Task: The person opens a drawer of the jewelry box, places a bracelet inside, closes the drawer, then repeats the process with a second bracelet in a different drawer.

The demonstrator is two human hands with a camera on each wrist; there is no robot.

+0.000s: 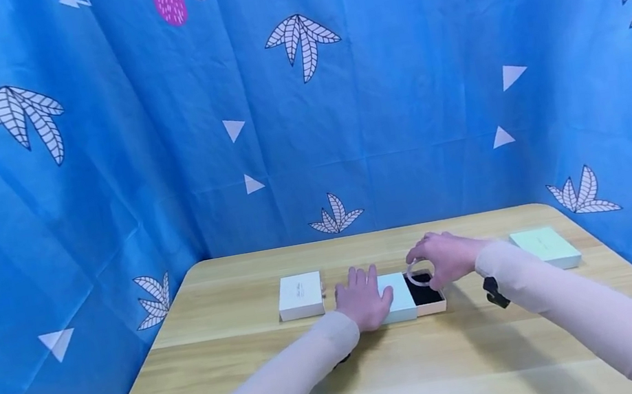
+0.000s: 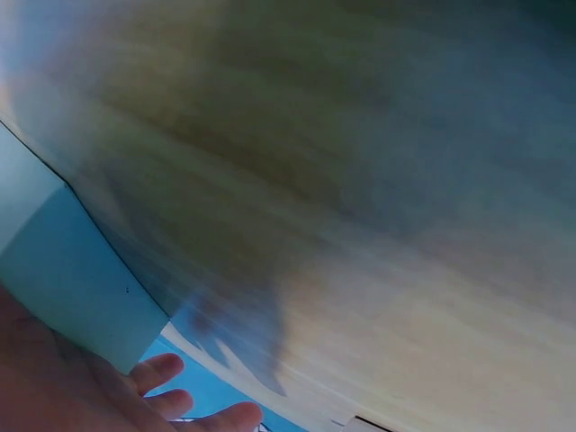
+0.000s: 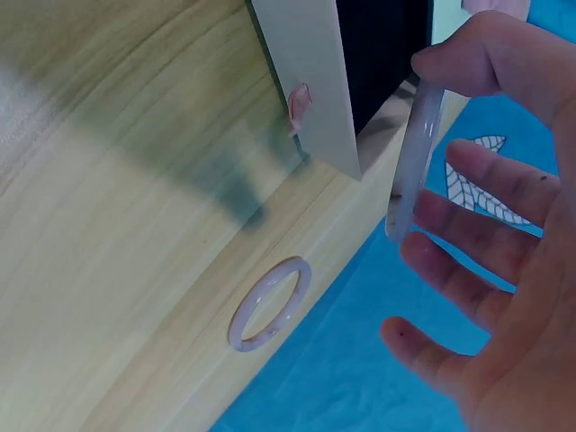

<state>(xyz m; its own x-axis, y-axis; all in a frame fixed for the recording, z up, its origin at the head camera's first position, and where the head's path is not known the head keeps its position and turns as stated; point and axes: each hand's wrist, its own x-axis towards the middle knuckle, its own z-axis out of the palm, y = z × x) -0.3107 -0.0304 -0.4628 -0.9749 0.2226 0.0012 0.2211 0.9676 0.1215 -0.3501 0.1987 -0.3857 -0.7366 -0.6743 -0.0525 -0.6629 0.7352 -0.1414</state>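
A light blue slide-out box (image 1: 397, 289) stands on the table, its tray pulled out to the right and showing a black lining (image 1: 426, 294). My left hand (image 1: 365, 300) rests on the blue sleeve with its fingers extended. Over the tray, my right hand (image 1: 444, 258) pinches a pale bangle (image 3: 416, 157) between thumb and fingers; the bangle stands on edge. In the right wrist view a second pale bangle (image 3: 252, 297) lies flat on the wood; I cannot make it out in the head view. A small pinkish ribbon tab (image 3: 300, 103) sticks out of the tray's end.
To the left of the blue box is a closed white box (image 1: 301, 295). A pale green box (image 1: 545, 247) lies at the right, beyond my right forearm. Blue patterned cloth (image 1: 404, 126) hangs behind and at both sides of the wooden table (image 1: 243, 362).
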